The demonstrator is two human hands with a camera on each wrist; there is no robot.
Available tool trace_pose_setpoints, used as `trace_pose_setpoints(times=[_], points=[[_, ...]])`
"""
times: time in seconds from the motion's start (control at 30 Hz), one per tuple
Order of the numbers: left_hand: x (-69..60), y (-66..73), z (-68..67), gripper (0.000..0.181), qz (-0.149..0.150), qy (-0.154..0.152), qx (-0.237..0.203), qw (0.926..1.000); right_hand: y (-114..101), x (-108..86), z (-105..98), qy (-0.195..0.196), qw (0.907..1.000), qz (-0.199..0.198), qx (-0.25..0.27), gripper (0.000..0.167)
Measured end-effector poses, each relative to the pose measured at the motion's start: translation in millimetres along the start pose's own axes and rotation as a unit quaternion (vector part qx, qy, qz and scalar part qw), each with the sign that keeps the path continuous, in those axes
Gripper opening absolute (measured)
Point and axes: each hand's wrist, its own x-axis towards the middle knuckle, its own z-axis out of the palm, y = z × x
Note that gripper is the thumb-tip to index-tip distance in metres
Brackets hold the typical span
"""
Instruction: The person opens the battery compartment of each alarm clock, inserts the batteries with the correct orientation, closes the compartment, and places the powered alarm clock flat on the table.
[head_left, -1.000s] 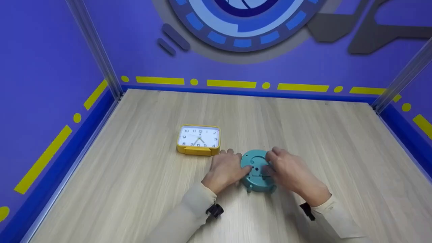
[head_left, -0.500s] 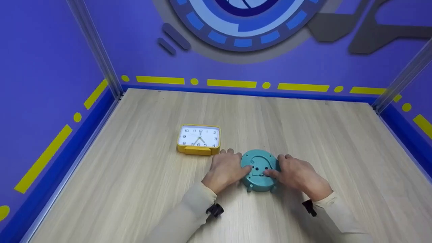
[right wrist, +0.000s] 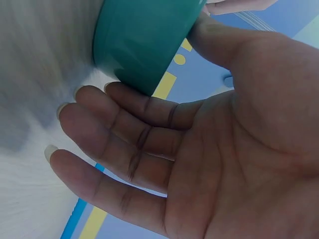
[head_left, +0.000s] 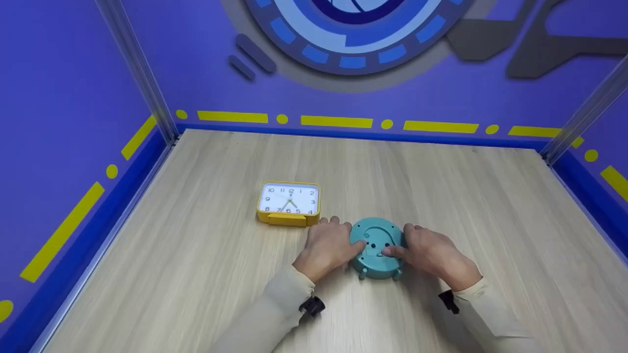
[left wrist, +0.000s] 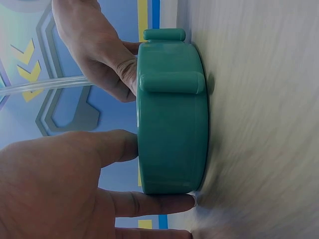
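Observation:
A round teal alarm clock (head_left: 375, 267) lies face down on the table, its back up and its two stubby feet toward me. My left hand (head_left: 326, 247) grips its left edge, thumb on the back and fingers at the side. On the opposite edge, my right hand (head_left: 434, 255) holds it with the thumb pressed on the back beside a dark hole. In the left wrist view, the clock's side (left wrist: 172, 129) faces the camera with both feet visible. The right wrist view has the index finger touching the clock's rim (right wrist: 144, 40), the other fingers off it. The clock's dial is hidden.
A yellow rectangular alarm clock (head_left: 288, 219) lies face up just beyond my left fingertips. Wood-grain table (head_left: 196, 245) surrounds both clocks. Blue-purple panels (head_left: 196, 88) with metal corner posts (head_left: 142, 63) enclose the back and sides.
My right hand has shifted from over the back of the teal clock out to its right edge, uncovering more of that back. The left hand and both clocks have stayed put.

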Motion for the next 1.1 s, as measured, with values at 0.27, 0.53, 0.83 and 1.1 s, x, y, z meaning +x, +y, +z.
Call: trace_pose_setpoints(times=[0.27,0.53,0.83,1.1], points=[[-0.3,-0.1,-0.2,0.064,0.000,-0.005,-0.004,1.0000,2.4,0.7,0.4,0.003,0.9999,-0.013,0.010,0.069],[-0.4,0.6,-1.5,0.063,0.003,-0.003,-0.011,0.9999,3.9,-0.8,-2.1,0.003,0.9987,-0.034,0.038,0.069],[0.0,0.4,-0.8,0.064,-0.002,0.000,-0.015,0.9999,3.9,-3.7,-5.4,0.003,0.9971,-0.059,0.048,0.056],[0.5,-0.2,0.6,0.062,-0.001,0.010,-0.017,0.9998,3.3,1.9,-1.0,0.028,0.9963,-0.046,0.067,0.045]])
